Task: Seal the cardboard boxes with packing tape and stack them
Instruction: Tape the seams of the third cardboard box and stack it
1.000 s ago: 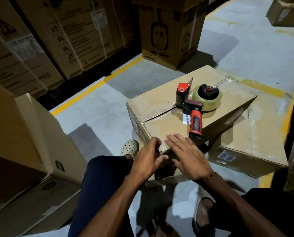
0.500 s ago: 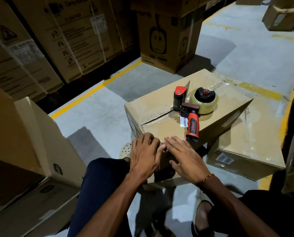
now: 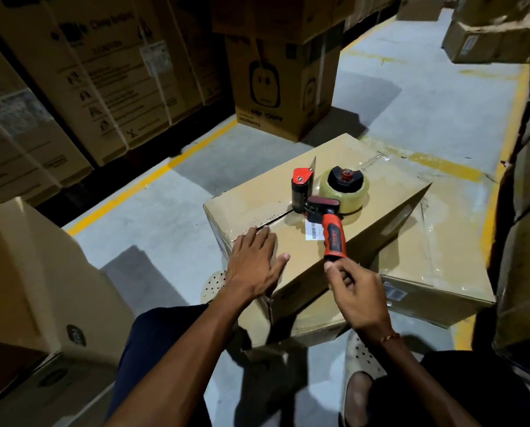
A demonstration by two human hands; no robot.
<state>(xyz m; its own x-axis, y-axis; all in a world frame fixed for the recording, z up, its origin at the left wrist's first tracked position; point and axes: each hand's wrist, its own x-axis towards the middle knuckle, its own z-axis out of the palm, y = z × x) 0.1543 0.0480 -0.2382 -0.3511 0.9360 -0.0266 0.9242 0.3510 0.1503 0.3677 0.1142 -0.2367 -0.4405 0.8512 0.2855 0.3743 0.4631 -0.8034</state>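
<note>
The box (image 3: 266, 208) sits on the floor (image 3: 152, 229) before the person's knees, its top seam partly open. The tape gun (image 3: 325, 204) lies on top. The left hand (image 3: 254, 266) presses flat on the lid, fingers straight. The right hand (image 3: 357, 295), fingers loosely curled, touches the handle's end without gripping it.
</note>
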